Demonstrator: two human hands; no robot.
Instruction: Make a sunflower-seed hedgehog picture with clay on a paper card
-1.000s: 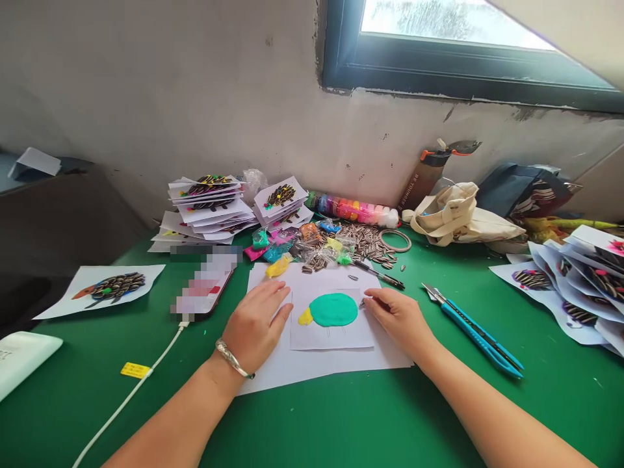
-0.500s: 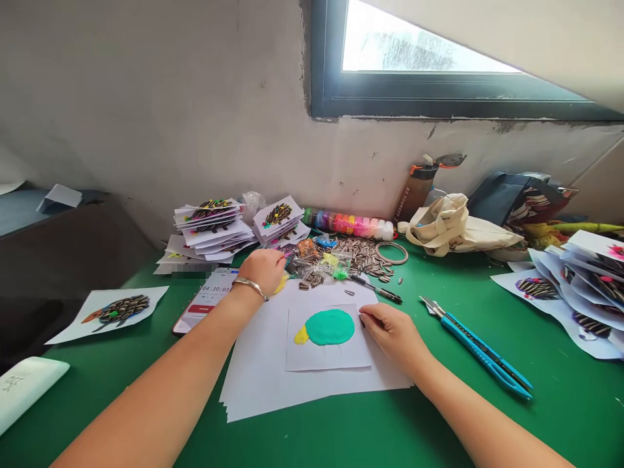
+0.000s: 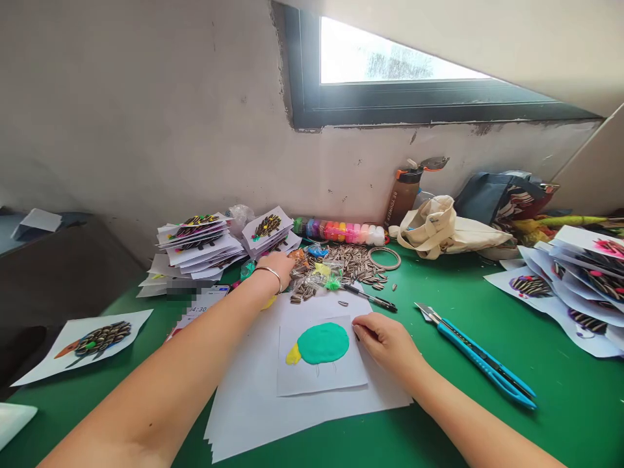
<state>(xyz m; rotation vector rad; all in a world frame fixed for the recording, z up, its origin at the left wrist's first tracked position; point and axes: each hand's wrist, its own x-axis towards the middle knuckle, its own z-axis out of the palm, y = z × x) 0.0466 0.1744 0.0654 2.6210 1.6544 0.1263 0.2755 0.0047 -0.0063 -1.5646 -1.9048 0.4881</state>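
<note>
A small white card (image 3: 322, 380) lies on a stack of white sheets (image 3: 244, 416), bearing a flat teal clay oval (image 3: 323, 342) with a yellow clay head (image 3: 293, 355) and pencilled legs. My right hand (image 3: 385, 335) touches the card's right edge with thumb and fingers pinched together. Further back, my left hand (image 3: 277, 270), a bracelet on its wrist, reaches among small clay packets beside an orange lump (image 3: 297, 259). Its fingertips are hidden. Sunflower seeds (image 3: 353, 260) lie to its right, with a yellow clay piece (image 3: 322, 268) near them.
A black pen (image 3: 373, 298) and a blue craft knife (image 3: 482, 357) lie to the right. Decorated cards are stacked left (image 3: 207, 250) and right (image 3: 585, 286). Clay tubs (image 3: 341, 231), a tape ring (image 3: 384, 259), a bottle (image 3: 403, 195) and bags (image 3: 451, 231) stand behind. A phone (image 3: 205, 302) is partly covered.
My left hand has reached further into the clay packets, and its forearm now covers more of the phone. The view has shifted slightly. My right hand stays at the card's edge.
</note>
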